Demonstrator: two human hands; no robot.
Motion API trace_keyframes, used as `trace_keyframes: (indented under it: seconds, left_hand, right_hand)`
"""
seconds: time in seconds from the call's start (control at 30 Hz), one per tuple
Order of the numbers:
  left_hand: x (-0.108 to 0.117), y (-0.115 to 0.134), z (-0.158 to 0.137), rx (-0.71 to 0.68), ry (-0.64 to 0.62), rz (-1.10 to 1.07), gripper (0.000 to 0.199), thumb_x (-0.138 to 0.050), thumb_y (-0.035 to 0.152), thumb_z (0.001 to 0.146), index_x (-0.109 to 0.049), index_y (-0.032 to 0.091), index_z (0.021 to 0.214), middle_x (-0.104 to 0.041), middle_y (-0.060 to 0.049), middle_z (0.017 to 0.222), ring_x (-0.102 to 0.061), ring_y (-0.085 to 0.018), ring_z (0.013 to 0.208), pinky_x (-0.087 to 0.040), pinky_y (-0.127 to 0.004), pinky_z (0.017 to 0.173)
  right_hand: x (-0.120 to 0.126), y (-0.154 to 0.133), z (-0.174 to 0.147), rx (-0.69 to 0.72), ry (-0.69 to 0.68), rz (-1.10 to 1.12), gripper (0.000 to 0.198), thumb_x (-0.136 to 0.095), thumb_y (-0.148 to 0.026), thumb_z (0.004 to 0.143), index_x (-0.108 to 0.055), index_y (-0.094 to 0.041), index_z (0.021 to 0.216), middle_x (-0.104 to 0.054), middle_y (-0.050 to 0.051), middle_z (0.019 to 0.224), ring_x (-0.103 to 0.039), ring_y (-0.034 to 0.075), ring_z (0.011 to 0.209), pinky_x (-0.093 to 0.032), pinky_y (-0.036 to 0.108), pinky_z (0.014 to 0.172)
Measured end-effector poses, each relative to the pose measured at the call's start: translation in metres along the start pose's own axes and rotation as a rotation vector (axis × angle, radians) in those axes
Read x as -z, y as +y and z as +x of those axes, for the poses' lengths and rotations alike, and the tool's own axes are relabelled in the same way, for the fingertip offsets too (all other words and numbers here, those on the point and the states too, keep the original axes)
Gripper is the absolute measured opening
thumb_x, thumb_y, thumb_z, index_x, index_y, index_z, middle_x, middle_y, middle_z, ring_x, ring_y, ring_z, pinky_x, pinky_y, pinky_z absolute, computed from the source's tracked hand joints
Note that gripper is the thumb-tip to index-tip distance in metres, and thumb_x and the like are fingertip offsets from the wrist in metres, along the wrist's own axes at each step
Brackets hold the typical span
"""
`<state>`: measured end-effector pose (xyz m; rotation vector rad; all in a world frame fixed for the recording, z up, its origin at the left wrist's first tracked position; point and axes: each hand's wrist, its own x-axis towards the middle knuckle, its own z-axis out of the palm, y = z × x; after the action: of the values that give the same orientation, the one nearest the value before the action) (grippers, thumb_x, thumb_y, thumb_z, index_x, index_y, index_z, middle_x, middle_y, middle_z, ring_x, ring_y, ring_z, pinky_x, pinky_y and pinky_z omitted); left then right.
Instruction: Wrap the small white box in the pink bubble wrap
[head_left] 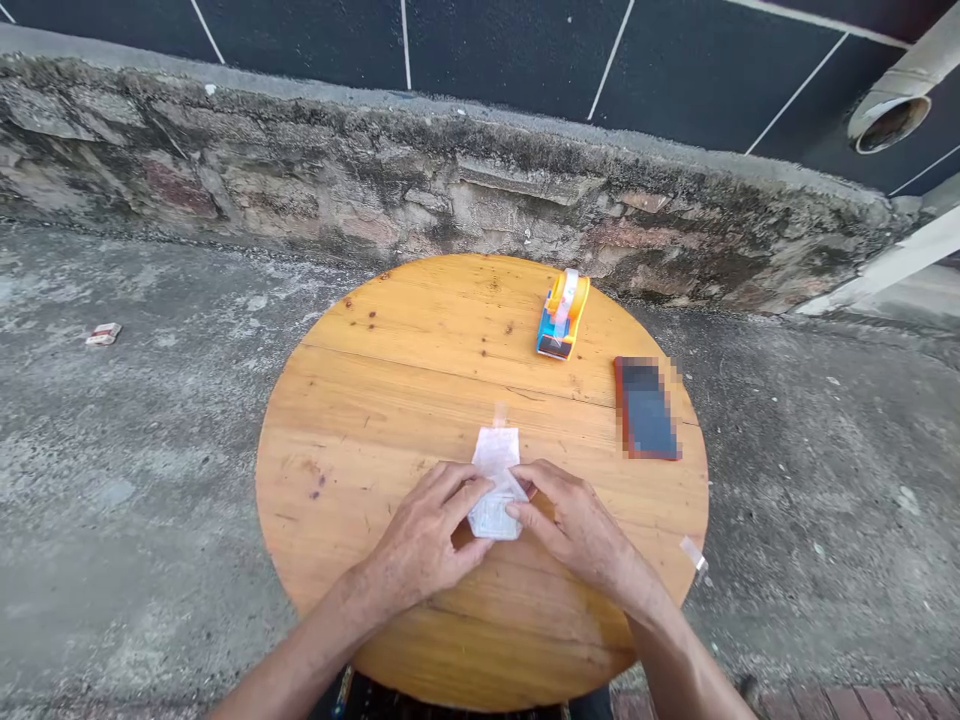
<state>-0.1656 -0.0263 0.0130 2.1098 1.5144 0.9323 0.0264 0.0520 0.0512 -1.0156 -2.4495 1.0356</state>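
A small folded white paper with faint print lies on the round wooden table between my hands. A short strip of clear tape sticks out from its far end. My left hand grips the paper's left side, with the fingers on top and the thumb at the near edge. On the right side, my right hand pinches the paper between thumb and fingers. A reddish bit shows by the right fingertips, too small to make out.
On the round wooden table, a yellow and blue tape dispenser stands at the back. A phone in a red case lies at the right. A scrap of clear tape hangs at the right edge. A stone wall base runs behind.
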Motion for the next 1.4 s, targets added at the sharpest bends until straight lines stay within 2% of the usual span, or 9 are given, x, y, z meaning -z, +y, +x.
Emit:
trace_keyframes:
  seconds: [0.07, 0.17, 0.43, 0.57, 0.67, 0.9, 1.2, 1.4]
  left_hand:
    - [0.002, 0.000, 0.001, -0.012, -0.002, -0.004, 0.049, -0.063, 0.017, 0.078, -0.051, 0.023, 0.125, -0.056, -0.009, 0.118, -0.053, -0.024, 0.108, -0.047, -0.038, 0.092]
    - [0.002, -0.001, 0.000, -0.013, -0.009, -0.017, 0.051, -0.062, 0.015, 0.078, -0.050, 0.024, 0.127, -0.054, -0.008, 0.119, -0.052, -0.022, 0.109, -0.046, -0.036, 0.093]
    - [0.003, -0.001, -0.001, 0.017, -0.025, -0.051, 0.050, -0.061, 0.015, 0.076, -0.053, 0.026, 0.124, -0.055, -0.007, 0.118, -0.054, -0.023, 0.107, -0.048, -0.037, 0.091]
    - [0.003, 0.000, -0.001, 0.016, -0.033, -0.069, 0.047, -0.061, 0.014, 0.078, -0.053, 0.025, 0.124, -0.055, -0.007, 0.118, -0.054, -0.022, 0.108, -0.048, -0.034, 0.092]
    - [0.002, 0.001, -0.001, 0.033, -0.049, -0.104, 0.045, -0.060, 0.016, 0.082, -0.050, 0.024, 0.125, -0.055, -0.007, 0.120, -0.054, -0.021, 0.110, -0.047, -0.034, 0.094]
    - [-0.002, -0.001, -0.003, 0.049, -0.054, -0.119, 0.054, -0.060, 0.019, 0.084, -0.040, 0.025, 0.134, -0.055, -0.008, 0.124, -0.053, -0.022, 0.114, -0.047, -0.036, 0.096]
    - [0.002, 0.002, 0.000, 0.044, -0.063, -0.144, 0.043, -0.061, 0.021, 0.086, -0.049, 0.023, 0.127, -0.055, -0.008, 0.120, -0.053, -0.020, 0.111, -0.047, -0.033, 0.095]
    - [0.004, 0.003, 0.001, 0.049, -0.071, -0.148, 0.041, -0.063, 0.019, 0.084, -0.052, 0.022, 0.123, -0.055, -0.006, 0.118, -0.054, -0.018, 0.108, -0.046, -0.031, 0.094]
  right_hand:
    - [-0.002, 0.002, -0.002, 0.029, 0.033, 0.050, 0.014, -0.051, -0.021, 0.094, -0.061, -0.021, 0.103, -0.063, 0.003, 0.095, -0.058, 0.017, 0.088, -0.045, 0.029, 0.078]
    - [-0.005, 0.003, -0.002, 0.048, 0.058, 0.088, 0.023, -0.042, -0.021, 0.097, -0.064, -0.022, 0.094, -0.060, 0.003, 0.091, -0.058, 0.016, 0.084, -0.045, 0.028, 0.075]
    - [-0.020, 0.004, 0.006, -0.012, 0.154, 0.080, 0.023, -0.044, -0.022, 0.096, -0.059, -0.020, 0.079, -0.056, 0.001, 0.075, -0.054, 0.015, 0.069, -0.042, 0.027, 0.063]
    - [-0.017, 0.001, 0.003, 0.041, 0.114, 0.097, 0.021, -0.044, -0.025, 0.096, -0.063, -0.021, 0.088, -0.060, 0.003, 0.084, -0.057, 0.016, 0.077, -0.045, 0.029, 0.070]
    - [-0.011, -0.006, -0.002, 0.050, 0.041, 0.046, 0.014, -0.054, -0.029, 0.091, -0.064, -0.022, 0.099, -0.060, 0.004, 0.094, -0.057, 0.019, 0.087, -0.046, 0.032, 0.079]
    - [-0.007, -0.017, -0.007, 0.020, 0.005, -0.155, 0.031, -0.066, -0.035, 0.082, -0.062, -0.022, 0.110, -0.058, 0.007, 0.104, -0.055, 0.023, 0.094, -0.045, 0.041, 0.085]
    - [-0.011, -0.015, -0.006, -0.001, 0.016, -0.174, 0.027, -0.066, -0.019, 0.078, -0.060, -0.021, 0.104, -0.059, 0.006, 0.104, -0.055, 0.023, 0.095, -0.044, 0.039, 0.086]
    - [-0.012, -0.007, -0.007, -0.015, 0.062, -0.103, 0.040, -0.069, -0.014, 0.075, -0.052, -0.022, 0.111, -0.061, 0.005, 0.105, -0.056, 0.023, 0.096, -0.044, 0.039, 0.085]
